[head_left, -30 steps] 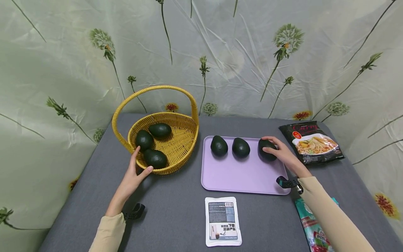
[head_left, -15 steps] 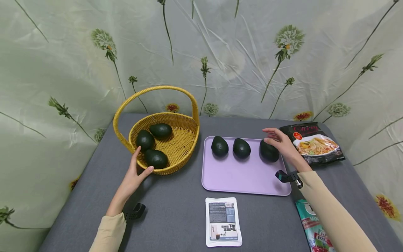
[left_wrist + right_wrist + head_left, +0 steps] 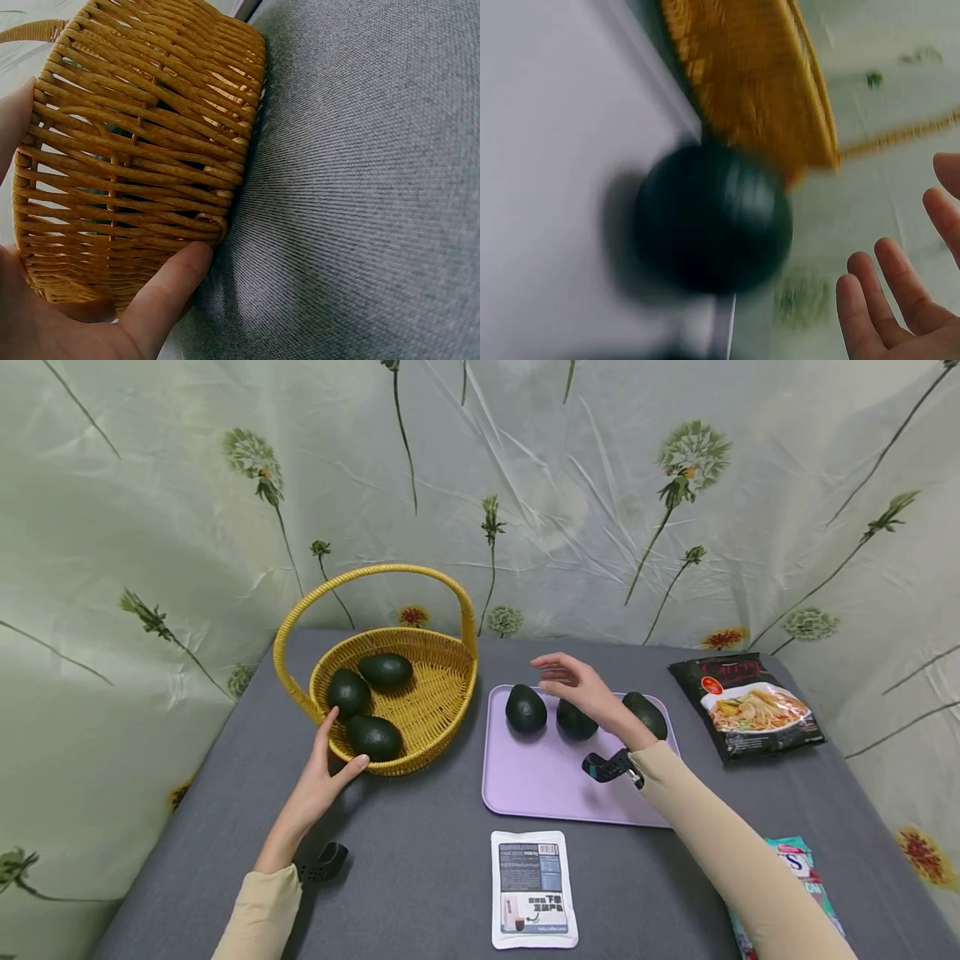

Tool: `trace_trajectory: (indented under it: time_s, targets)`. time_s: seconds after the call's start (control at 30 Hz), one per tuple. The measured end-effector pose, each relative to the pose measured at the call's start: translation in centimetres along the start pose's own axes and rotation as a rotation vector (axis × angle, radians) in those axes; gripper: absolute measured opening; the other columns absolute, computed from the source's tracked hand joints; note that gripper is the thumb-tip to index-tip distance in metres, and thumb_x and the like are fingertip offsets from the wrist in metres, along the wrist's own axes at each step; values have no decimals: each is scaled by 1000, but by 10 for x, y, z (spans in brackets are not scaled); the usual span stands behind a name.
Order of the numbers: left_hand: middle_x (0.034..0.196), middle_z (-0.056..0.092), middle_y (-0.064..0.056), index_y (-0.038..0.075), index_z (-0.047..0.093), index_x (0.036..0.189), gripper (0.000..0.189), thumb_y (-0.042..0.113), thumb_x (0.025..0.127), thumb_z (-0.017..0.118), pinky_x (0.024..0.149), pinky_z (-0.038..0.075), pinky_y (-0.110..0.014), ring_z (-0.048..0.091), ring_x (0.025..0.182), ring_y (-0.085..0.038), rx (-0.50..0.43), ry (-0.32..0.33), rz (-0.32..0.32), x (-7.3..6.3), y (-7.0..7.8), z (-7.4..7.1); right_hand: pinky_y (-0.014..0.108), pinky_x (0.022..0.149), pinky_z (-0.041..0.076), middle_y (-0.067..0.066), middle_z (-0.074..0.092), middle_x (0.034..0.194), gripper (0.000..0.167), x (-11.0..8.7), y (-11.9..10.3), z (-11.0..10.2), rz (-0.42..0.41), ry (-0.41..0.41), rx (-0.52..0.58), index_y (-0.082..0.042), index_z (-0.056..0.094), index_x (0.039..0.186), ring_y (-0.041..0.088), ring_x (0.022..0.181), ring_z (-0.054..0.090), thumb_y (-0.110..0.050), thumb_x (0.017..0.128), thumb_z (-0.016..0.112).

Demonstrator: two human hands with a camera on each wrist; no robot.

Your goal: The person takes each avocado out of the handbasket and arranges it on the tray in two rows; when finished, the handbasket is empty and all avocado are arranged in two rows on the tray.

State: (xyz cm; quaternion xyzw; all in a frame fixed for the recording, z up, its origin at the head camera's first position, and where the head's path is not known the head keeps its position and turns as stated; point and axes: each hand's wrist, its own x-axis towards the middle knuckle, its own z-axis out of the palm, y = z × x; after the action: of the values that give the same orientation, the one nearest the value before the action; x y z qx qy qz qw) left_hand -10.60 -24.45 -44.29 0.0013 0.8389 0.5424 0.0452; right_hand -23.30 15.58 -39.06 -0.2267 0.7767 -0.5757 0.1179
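Note:
My left hand [image 3: 318,785] rests against the near left side of a yellow wicker basket [image 3: 438,727]; its thumb and forefinger are spread along the rim. In the left wrist view a digit [image 3: 165,296] of that hand touches the woven wall [image 3: 150,165] near its base. Inside the basket lie three dark green avocados [image 3: 375,739]. My right hand [image 3: 581,689] hovers over the lilac tray [image 3: 540,785], holding nothing, fingers loosely bent. Three avocados sit in a row there: the left one [image 3: 526,710], the middle one [image 3: 576,722] and the right one [image 3: 647,714], the latter two partly covered by my hand and wrist.
A black noodle packet [image 3: 750,706] lies right of the tray. In front of it is a white pouch [image 3: 534,889]. A teal packet [image 3: 797,856] is partly under my right sleeve. The basket's tall handle [image 3: 375,570] arches upward. Floral cloth [image 3: 562,527] hangs behind the table.
My right hand let go of the right avocado, which stays on the tray, then lifted and swept left over the row. My left hand stays at the basket.

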Motion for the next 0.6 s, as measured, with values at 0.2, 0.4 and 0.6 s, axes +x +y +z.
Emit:
trace_trajectory:
  time_s: [0.2, 0.4, 0.6]
  targets:
    - [158, -11, -11, 29, -6, 154, 88, 27, 96, 60, 102, 10, -69, -3, 141, -41, 0, 0, 0, 1, -2, 0, 41, 97, 42, 22, 47, 135, 38, 36, -17, 52, -66, -135, 57, 3, 51, 131, 40, 123, 46, -5, 95, 58]
    - [158, -10, -13, 28, -6, 154, 88, 27, 96, 60, 102, 11, -69, -2, 141, -43, -4, 2, 4, 1, -2, 1, 33, 95, 44, 18, 51, 132, 38, 64, -32, 102, -116, -245, 62, 5, 51, 130, 31, 119, 52, -3, 94, 58]
    - [157, -9, -15, 27, -7, 154, 87, 25, 97, 58, 101, 13, -69, 3, 140, -45, -22, -1, 11, 2, -3, 1, 41, 100, 40, 22, 52, 129, 36, 83, -40, 139, -179, -370, 3, 7, 53, 128, 36, 120, 48, -1, 93, 58]
